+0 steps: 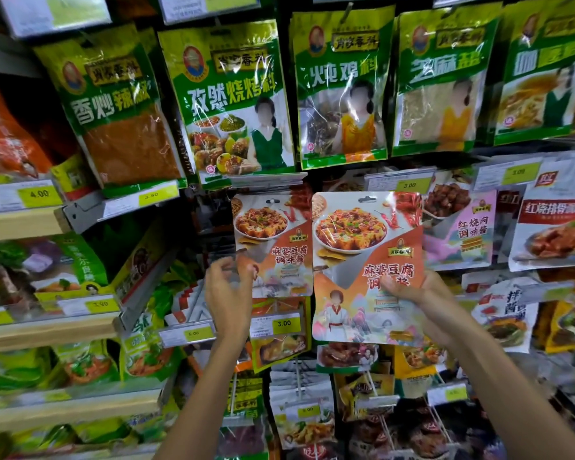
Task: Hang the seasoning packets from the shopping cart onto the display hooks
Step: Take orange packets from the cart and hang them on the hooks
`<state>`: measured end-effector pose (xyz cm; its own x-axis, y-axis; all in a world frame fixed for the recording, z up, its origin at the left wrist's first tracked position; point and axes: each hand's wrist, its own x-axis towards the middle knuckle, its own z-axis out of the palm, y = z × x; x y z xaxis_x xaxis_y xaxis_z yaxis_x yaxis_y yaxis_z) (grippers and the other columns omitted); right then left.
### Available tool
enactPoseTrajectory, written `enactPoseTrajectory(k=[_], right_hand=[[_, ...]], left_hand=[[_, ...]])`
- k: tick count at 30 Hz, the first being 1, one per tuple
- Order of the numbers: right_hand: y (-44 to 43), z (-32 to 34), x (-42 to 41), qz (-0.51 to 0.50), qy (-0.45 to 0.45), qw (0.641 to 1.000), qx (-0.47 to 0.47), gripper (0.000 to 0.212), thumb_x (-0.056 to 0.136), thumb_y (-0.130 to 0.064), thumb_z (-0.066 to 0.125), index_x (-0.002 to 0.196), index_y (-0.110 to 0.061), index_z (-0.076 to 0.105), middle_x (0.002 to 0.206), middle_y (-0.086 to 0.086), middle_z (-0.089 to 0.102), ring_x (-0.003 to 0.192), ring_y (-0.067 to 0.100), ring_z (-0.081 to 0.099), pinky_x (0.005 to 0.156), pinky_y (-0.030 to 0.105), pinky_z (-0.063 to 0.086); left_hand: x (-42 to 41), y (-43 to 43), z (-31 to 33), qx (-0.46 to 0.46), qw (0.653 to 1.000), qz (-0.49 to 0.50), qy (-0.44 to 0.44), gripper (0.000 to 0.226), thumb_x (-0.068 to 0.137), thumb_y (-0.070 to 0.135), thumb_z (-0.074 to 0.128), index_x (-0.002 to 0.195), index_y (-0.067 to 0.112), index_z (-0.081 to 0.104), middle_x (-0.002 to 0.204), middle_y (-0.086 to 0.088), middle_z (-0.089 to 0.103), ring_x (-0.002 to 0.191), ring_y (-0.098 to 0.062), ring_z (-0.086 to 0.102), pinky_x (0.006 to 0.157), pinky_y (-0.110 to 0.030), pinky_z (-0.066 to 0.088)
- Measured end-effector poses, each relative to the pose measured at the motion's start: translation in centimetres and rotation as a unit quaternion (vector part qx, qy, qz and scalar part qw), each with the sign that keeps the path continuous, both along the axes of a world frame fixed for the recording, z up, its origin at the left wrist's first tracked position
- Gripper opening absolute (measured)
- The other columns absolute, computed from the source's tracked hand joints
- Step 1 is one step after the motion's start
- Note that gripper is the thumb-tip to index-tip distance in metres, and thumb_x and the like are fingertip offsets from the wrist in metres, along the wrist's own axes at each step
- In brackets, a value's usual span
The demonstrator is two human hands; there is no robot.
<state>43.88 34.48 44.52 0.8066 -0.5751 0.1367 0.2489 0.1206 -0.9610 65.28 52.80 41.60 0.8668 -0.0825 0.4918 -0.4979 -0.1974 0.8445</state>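
Orange packet (367, 260) is in your right hand (412, 293), fingers gripping its lower middle, in front of the display. Your left hand (228, 287) pinches the second packet (273, 240) just left of it. Raise the slot (367, 198) level with the hook, then slide it on straight. The hook is hidden, so I cannot tell if the second packet hangs. The cart is out of view.

Orange packet (367, 267) upright beside identical packet (274, 250)
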Motion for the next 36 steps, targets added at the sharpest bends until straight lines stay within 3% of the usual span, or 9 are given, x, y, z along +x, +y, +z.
enactPoseTrajectory(k=[4,7,10,13,16,19,23,27,36], right_hand=[[1.4,0.5,1.2,0.034,0.000,0.999,-0.008,0.032,0.074,-0.015,0.070,0.104,-0.005,0.064,0.095,0.009,0.075,0.090,0.022,0.072,0.068,0.024,0.057],[2.7,0.9,2.4,0.060,0.013,0.998,-0.017,0.039,0.074,-0.018,0.072,0.109,-0.004,0.063,0.101,0.011,0.074,0.096,0.026,0.071,0.073,0.028,0.058],[3.8,1.0,3.5,0.100,0.013,0.995,-0.026,0.039,0.079,-0.016,0.070,0.114,-0.002,0.062,0.107,0.013,0.073,0.100,0.027,0.070,0.084,0.035,0.058],[3.9,1.7,3.7,0.030,0.041,0.983,-0.177,0.021,0.087,-0.018,0.067,0.105,-0.007,0.068,0.094,0.000,0.075,0.091,0.009,0.071,0.085,0.026,0.057],[2.5,3.4,3.0,-0.205,0.036,0.909,-0.360,0.016,0.094,-0.018,0.062,0.105,-0.011,0.070,0.084,-0.012,0.069,0.082,0.002,0.069,0.073,0.015,0.055],[0.6,5.7,2.6,-0.379,-0.040,0.782,-0.492,0.019,0.099,-0.016,0.053,0.107,-0.006,0.068,0.090,0.007,0.071,0.082,0.022,0.067,0.069,0.036,0.054],[-1.9,8.2,4.3,-0.440,-0.062,0.649,-0.618,0.025,0.098,-0.009,0.049,0.116,0.004,0.062,0.111,0.020,0.064,0.107,0.035,0.057,0.093,0.035,0.042],[-3.7,8.7,6.2,-0.451,-0.030,0.604,-0.657,0.030,0.099,-0.011,0.046,0.117,0.007,0.061,0.118,0.023,0.062,0.114,0.038,0.054,0.101,0.045,0.041],[-4.9,7.0,7.2,-0.482,-0.055,0.566,-0.667,0.030,0.102,-0.012,0.044,0.114,0.008,0.063,0.112,0.023,0.065,0.107,0.038,0.059,0.099,0.048,0.045]], left_hand=[[-4.7,0.3,3.1,-0.077,0.970,-0.213,0.088,0.043,0.079,0.054,0.061,0.113,0.029,0.057,0.102,0.023,0.064,0.097,0.003,0.060,0.083,-0.017,0.050],[-5.9,-0.4,4.7,-0.070,0.922,-0.344,0.162,0.046,0.075,0.046,0.067,0.111,0.017,0.065,0.098,0.001,0.072,0.077,-0.020,0.064,0.071,-0.033,0.054],[-5.5,-0.3,4.7,-0.087,0.915,-0.352,0.176,0.049,0.072,0.035,0.075,0.110,0.006,0.065,0.079,-0.006,0.070,0.050,-0.021,0.058,0.040,-0.029,0.048],[-4.4,-0.2,4.3,-0.101,0.921,-0.329,0.183,0.063,0.075,0.030,0.076,0.121,-0.008,0.055,0.095,-0.026,0.065,0.067,-0.045,0.057,0.059,-0.049,0.053],[-3.2,0.0,3.4,-0.108,0.920,-0.318,0.200,0.050,0.069,0.032,0.077,0.106,-0.001,0.065,0.076,-0.011,0.065,0.053,-0.032,0.054,0.050,-0.038,0.052],[-2.2,0.6,2.9,-0.109,0.916,-0.318,0.221,0.032,0.072,0.026,0.075,0.090,0.001,0.066,0.053,0.002,0.057,0.037,-0.022,0.049,0.034,-0.027,0.045],[-0.5,0.7,3.2,-0.098,0.922,-0.307,0.215,0.019,0.081,0.020,0.072,0.071,0.006,0.064,0.045,0.007,0.051,0.035,-0.020,0.047,0.035,-0.027,0.044],[0.8,0.3,4.0,-0.093,0.928,-0.297,0.206,0.018,0.084,0.018,0.071,0.075,0.002,0.065,0.047,0.004,0.055,0.035,-0.018,0.048,0.035,-0.028,0.042],[1.9,-0.8,3.4,-0.088,0.922,-0.300,0.228,0.017,0.086,0.016,0.069,0.088,0.000,0.067,0.054,0.000,0.061,0.038,-0.019,0.049,0.036,-0.027,0.042]])
